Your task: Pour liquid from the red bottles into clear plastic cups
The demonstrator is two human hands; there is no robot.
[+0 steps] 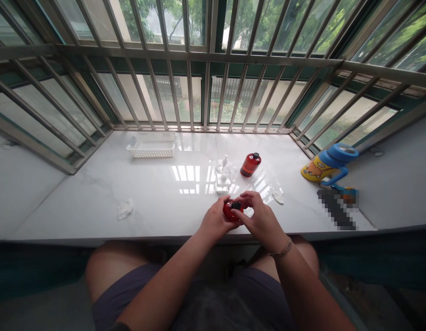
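Observation:
My left hand (213, 216) is wrapped round the side of a small red bottle (228, 212) near the counter's front edge. The bottle has a black cap (235, 205) facing up toward me. Around that cap curl the thumb and fingers of my right hand (261, 216), closed on it from the right. A second red bottle (250, 165), also black-capped and partly full of red liquid, is on the counter just beyond. Beside it is a group of clear and white pieces (223, 175), too small to make out exactly.
A white perforated basket (152, 146) sits at the back left of the white counter (95, 184). Crumpled white tissues (125, 209) lie at left, another white scrap (278, 196) at right. A blue-and-yellow flask (328, 163) is by the right wall, near a pixelated dark item (337, 210). Metal bars (206, 57) close the back.

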